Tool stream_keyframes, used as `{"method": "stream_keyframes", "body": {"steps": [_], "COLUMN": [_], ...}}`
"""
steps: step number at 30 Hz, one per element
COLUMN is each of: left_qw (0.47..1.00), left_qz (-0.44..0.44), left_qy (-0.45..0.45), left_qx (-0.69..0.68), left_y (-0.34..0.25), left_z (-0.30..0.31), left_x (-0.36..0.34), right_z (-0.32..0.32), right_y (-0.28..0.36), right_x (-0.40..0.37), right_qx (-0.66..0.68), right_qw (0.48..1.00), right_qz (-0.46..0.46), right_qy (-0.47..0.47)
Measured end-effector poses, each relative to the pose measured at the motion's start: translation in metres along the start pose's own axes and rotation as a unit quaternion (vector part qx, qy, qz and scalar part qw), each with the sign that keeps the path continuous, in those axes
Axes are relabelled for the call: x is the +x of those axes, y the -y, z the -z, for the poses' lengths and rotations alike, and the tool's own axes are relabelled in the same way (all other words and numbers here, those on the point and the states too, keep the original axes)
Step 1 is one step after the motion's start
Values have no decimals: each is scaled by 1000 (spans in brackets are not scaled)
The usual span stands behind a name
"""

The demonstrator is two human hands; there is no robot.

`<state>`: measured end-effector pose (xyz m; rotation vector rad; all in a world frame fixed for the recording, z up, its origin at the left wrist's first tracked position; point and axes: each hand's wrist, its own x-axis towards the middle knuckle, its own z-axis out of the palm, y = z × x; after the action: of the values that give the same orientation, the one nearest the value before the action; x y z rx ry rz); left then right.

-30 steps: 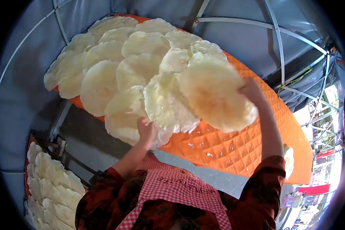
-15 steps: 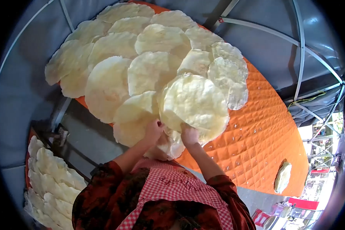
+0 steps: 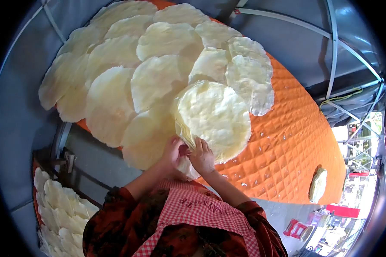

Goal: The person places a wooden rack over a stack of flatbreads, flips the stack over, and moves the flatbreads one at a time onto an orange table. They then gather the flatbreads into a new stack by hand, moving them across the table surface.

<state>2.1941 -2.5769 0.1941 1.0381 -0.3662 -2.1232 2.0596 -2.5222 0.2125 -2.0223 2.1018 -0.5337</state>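
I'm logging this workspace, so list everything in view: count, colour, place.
Round sheet stack: one, cream, at the hands.
Spread round sheets: over ten, cream, overlapping across the cover.
Quilted cover: one, orange, beneath the sheets.
Small flat bundle: one, cream, cover's right end.
Second sheet batch: many, cream, lower left.
Tarpaulin walling: count unclear, grey, left and behind.
Frame bars: several, silvery, against the walling.
Cord: one, yellow, right side.
Package: one, red and white, lower right.
Panel: one, red, lower right.
Floor: one, grey, below the cover.
Apron: one, red-and-white, bottom centre.
Sleeves: two, red and black, bottom.
Left hand: one, bare, by the stack's near edge.
Right hand: one, bare, at the stack's near edge.
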Motion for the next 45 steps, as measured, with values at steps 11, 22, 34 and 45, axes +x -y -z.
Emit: {"method": "stream_keyframes", "body": {"steps": [11, 22, 34, 45], "left_qw": [994, 988, 979, 990], "left_qz": [-55, -109, -36, 7], "left_qy": [79, 24, 60, 140], "left_qx": [42, 108, 194, 29], "left_y": [-20, 13, 29, 15], "left_z": [-77, -181, -212, -247], "left_x": [21, 207, 260, 248], "right_z": [219, 278, 109, 79], "right_y": [-166, -214, -292, -270], "right_x": [197, 224, 213, 196], "right_qx": [-55, -188, -107, 10], "right_qw": [991, 940, 992, 991], "right_qz": [-104, 115, -37, -21], "right_qy": [56, -259, -49, -132]}}
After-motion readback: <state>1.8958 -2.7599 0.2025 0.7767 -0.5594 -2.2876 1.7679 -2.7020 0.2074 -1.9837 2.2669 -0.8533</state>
